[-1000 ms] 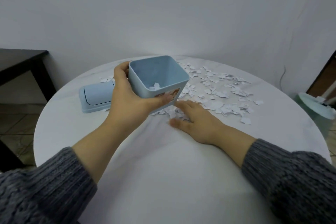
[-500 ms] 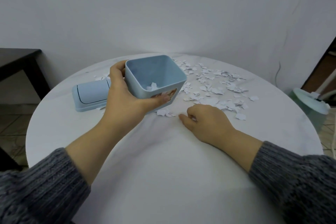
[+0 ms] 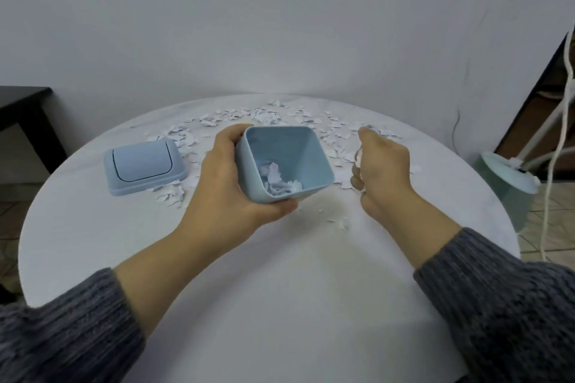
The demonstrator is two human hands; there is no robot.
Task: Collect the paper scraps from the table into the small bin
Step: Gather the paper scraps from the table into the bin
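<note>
My left hand (image 3: 228,183) grips the small light-blue bin (image 3: 306,151) by its left side, thumb under the near edge, tilting its opening toward me. Several white scraps lie inside the bin. My right hand (image 3: 381,165) is curled into a fist just right of the bin, raised off the table, with white paper scraps showing between its fingers. Many more paper scraps (image 3: 264,116) are strewn over the far half of the round white table (image 3: 295,274), and a few lie in front of the bin.
The bin's light-blue lid (image 3: 144,166) lies flat on the table to the left. A dark table (image 3: 21,109) stands at the far left. A pale green stand base (image 3: 510,174) with white cords sits on the floor at the right.
My right hand closed on scraps and lifted from the table to beside the bin. My left hand tilted the bin's opening toward me, and more scraps lie inside it.
</note>
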